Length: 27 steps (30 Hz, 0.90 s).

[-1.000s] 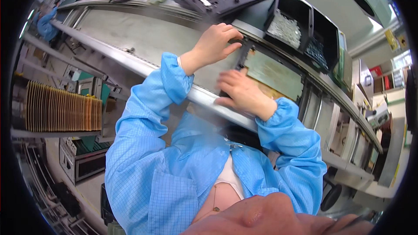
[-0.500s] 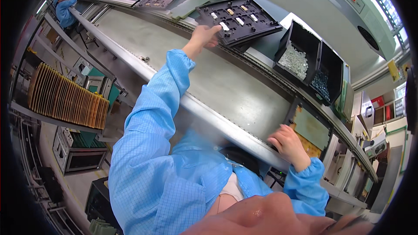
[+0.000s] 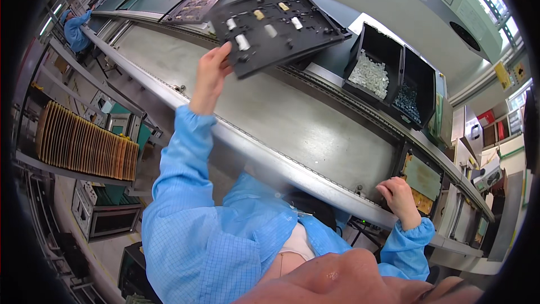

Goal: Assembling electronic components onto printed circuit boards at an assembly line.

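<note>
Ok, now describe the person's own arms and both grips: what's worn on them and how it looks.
The left sleeve is loose, creased light-blue fabric with a fine darker grid, gathered at the wrist. The right sleeve is the same light blue, also gathered at its cuff. The left grip and right grip wear no gloves.

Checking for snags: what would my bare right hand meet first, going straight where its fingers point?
Probably the small, round, metallic-looking fitting beside the long silver metal rail, left of the right hand; height is unclear, so the hand might pass above.
</note>
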Each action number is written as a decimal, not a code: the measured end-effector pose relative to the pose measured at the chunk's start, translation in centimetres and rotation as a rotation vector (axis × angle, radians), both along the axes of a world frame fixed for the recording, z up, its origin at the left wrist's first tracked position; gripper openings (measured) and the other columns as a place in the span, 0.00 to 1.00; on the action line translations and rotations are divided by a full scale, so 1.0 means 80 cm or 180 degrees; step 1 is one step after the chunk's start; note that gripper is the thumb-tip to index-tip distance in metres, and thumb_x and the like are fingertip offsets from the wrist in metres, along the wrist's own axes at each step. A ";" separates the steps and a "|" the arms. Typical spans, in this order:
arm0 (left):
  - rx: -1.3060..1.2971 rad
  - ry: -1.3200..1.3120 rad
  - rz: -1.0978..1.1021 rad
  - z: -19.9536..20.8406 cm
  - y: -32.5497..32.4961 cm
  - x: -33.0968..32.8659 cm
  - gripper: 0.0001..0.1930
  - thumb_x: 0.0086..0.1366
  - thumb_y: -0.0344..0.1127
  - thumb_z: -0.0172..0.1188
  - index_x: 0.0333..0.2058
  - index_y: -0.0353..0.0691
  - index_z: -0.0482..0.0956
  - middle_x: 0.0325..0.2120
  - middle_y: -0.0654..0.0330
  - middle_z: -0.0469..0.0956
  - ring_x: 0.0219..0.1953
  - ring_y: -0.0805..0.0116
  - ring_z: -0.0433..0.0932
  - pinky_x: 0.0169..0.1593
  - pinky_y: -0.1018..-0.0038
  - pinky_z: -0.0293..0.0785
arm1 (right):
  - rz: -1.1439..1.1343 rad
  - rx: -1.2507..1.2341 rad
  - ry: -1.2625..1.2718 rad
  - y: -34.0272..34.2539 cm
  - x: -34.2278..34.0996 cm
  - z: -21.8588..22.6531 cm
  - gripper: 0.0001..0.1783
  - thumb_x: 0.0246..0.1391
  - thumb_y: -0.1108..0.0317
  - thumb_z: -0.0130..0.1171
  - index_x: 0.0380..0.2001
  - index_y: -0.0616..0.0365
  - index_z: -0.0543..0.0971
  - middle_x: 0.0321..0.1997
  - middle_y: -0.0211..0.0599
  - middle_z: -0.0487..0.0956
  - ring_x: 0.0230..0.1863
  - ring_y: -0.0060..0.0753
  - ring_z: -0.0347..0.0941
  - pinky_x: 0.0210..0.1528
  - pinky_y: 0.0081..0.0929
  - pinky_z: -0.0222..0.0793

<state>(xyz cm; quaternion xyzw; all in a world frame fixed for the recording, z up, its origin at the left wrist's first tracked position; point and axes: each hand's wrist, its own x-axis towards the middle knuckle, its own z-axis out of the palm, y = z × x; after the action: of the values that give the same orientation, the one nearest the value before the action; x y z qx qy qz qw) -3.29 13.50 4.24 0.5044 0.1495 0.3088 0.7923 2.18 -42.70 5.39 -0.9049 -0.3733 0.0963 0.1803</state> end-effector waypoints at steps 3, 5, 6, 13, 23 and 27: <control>0.0159 -0.0174 -0.0107 0.011 -0.004 -0.076 0.10 0.68 0.37 0.60 0.40 0.35 0.78 0.36 0.62 0.82 0.36 0.75 0.80 0.41 0.78 0.76 | -0.0106 0.0237 -0.0120 0.016 0.003 0.006 0.08 0.55 0.68 0.63 0.32 0.63 0.83 0.30 0.43 0.81 0.36 0.42 0.77 0.40 0.35 0.73; 0.0199 -0.0138 -0.0210 0.020 -0.015 -0.112 0.08 0.68 0.34 0.59 0.40 0.35 0.78 0.36 0.62 0.81 0.36 0.76 0.79 0.42 0.78 0.75 | -0.0278 0.1005 0.0574 0.044 0.008 0.009 0.12 0.60 0.67 0.60 0.44 0.64 0.80 0.39 0.42 0.82 0.44 0.33 0.78 0.46 0.30 0.74; 0.0226 -0.0098 -0.0256 0.012 -0.013 -0.127 0.08 0.68 0.32 0.59 0.41 0.33 0.78 0.38 0.61 0.82 0.38 0.76 0.80 0.43 0.78 0.76 | -0.0247 0.1551 0.1188 0.060 0.009 0.003 0.16 0.64 0.64 0.56 0.50 0.64 0.76 0.45 0.42 0.81 0.48 0.31 0.77 0.49 0.28 0.73; 0.0282 0.0483 -0.1474 -0.002 -0.087 -0.114 0.12 0.67 0.31 0.59 0.45 0.30 0.79 0.37 0.60 0.82 0.40 0.75 0.80 0.46 0.79 0.76 | -0.0447 0.2974 0.3137 0.138 0.014 -0.031 0.27 0.72 0.52 0.40 0.61 0.64 0.68 0.55 0.37 0.77 0.52 0.25 0.75 0.54 0.26 0.71; 0.0838 0.1699 -0.2618 -0.019 -0.117 -0.022 0.14 0.70 0.44 0.57 0.40 0.37 0.80 0.32 0.69 0.81 0.31 0.84 0.75 0.34 0.82 0.71 | -0.2158 0.3348 0.3214 0.117 0.016 -0.076 0.23 0.70 0.53 0.48 0.49 0.65 0.77 0.44 0.34 0.83 0.41 0.23 0.79 0.46 0.22 0.74; 0.1174 0.2123 -0.2544 -0.032 -0.119 -0.019 0.17 0.69 0.47 0.58 0.42 0.39 0.81 0.32 0.69 0.81 0.33 0.83 0.75 0.37 0.82 0.70 | -0.2318 0.3319 0.3152 0.113 0.018 -0.088 0.22 0.70 0.54 0.49 0.47 0.66 0.78 0.44 0.35 0.83 0.40 0.23 0.78 0.46 0.21 0.74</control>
<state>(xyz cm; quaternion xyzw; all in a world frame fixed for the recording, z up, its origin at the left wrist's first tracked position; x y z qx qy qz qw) -4.80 3.95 1.71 0.7229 0.1327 -0.1715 0.6561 3.62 -33.63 -1.69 -0.6215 0.0714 0.2347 0.7440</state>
